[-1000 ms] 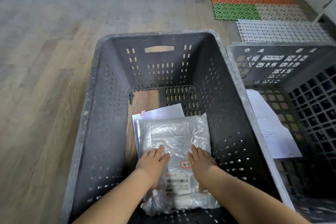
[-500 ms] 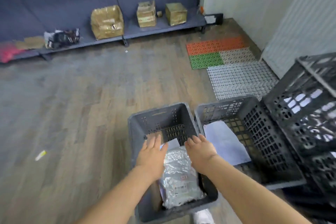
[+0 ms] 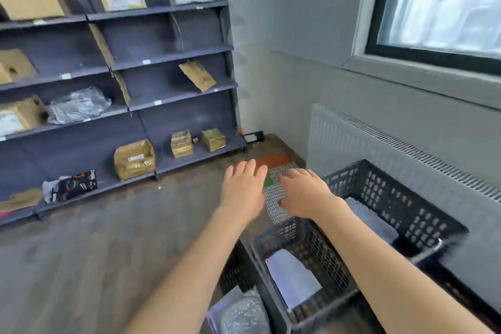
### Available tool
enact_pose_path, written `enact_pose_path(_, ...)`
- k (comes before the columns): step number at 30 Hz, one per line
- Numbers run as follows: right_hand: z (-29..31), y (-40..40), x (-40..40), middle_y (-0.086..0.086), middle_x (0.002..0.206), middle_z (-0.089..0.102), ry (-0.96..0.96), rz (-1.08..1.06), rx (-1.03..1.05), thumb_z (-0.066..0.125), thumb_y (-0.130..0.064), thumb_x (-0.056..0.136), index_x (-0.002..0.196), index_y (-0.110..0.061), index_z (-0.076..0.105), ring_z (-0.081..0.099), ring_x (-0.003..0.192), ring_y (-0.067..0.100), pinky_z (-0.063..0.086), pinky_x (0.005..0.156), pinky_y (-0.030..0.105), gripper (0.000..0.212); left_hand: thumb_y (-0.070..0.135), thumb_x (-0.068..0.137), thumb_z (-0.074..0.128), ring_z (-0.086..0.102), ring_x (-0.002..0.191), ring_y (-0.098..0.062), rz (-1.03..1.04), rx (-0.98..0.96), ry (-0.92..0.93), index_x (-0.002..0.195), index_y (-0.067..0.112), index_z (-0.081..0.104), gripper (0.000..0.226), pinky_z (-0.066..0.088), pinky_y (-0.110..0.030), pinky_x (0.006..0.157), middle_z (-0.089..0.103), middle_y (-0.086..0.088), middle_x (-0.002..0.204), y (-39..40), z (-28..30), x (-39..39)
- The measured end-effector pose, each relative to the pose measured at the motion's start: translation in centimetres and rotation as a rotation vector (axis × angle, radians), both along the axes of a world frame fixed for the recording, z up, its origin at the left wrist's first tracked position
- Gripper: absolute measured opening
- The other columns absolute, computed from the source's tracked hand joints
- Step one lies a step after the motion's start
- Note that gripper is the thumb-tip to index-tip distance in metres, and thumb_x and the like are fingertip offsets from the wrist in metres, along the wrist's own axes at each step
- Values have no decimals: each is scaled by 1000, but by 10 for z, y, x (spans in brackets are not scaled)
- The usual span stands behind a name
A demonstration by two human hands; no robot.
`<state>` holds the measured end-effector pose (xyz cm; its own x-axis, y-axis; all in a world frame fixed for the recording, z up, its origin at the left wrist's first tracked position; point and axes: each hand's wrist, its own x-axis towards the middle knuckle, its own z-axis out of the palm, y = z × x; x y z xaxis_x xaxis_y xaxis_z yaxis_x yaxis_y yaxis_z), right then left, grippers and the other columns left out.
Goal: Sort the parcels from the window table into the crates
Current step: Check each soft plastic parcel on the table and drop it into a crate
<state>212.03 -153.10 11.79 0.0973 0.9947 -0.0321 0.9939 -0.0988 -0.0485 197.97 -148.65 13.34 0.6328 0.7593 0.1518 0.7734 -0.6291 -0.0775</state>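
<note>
My left hand (image 3: 244, 187) and my right hand (image 3: 305, 192) hover in the air with fingers spread, holding nothing. Below them at the bottom edge lies a silver plastic parcel (image 3: 244, 316) on a white sheet inside a dark grey crate (image 3: 235, 266). To its right a second crate (image 3: 311, 314) holds a white sheet (image 3: 292, 276). A third, taller crate (image 3: 406, 209) stands behind it near the radiator with a white sheet inside. The window table is out of view.
Dark shelving (image 3: 162, 54) fills the far wall with cardboard boxes (image 3: 134, 158), padded envelopes and a silver bag. A radiator (image 3: 379, 149) runs under the window (image 3: 444, 3) on the right. Coloured floor tiles (image 3: 276, 168) lie in the corner. Wooden floor (image 3: 95, 252) spreads left.
Both hands let go of the silver parcel in the crate and rose away from it. The view lifted from the crate up to the shelves and window.
</note>
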Motion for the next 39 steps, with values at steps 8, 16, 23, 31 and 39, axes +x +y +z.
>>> enact_pose_path(8,26,-178,56,4,151,32,131,-213,156,50,-41,96,148,-14,31,26,141,23,22,114,33,61,36,98,45,18,143,-19,-103,-175,-235,147,26,30,52,22,-37,113,20,2,157,-127,-1,64)
enact_pose_path(16,17,-382,166,3,150,34,169,-589,157,52,-38,96,146,-15,33,26,140,22,21,116,34,58,37,99,44,22,141,-19,-358,-253,-282,145,25,34,49,25,-39,111,26,2,154,-274,12,205)
enact_pose_path(23,1,-579,255,1,156,24,198,-850,115,50,-39,97,152,-18,23,21,143,19,19,115,30,64,40,98,45,22,140,-17,-555,-389,-267,145,23,36,51,24,-34,111,27,2,153,-449,-15,320)
enact_pose_path(31,-13,-718,318,6,147,35,206,-1096,91,50,-40,96,145,-11,33,28,137,22,23,108,27,60,36,98,45,24,140,-18,-718,-469,-211,144,21,38,48,27,-35,111,31,-1,152,-566,-30,407)
enact_pose_path(39,-32,-745,378,6,147,37,258,-1175,121,54,-40,94,146,-12,34,31,136,22,26,111,29,62,32,98,47,24,140,-19,-823,-508,-221,143,18,40,47,25,-37,111,32,-2,151,-592,-33,490)
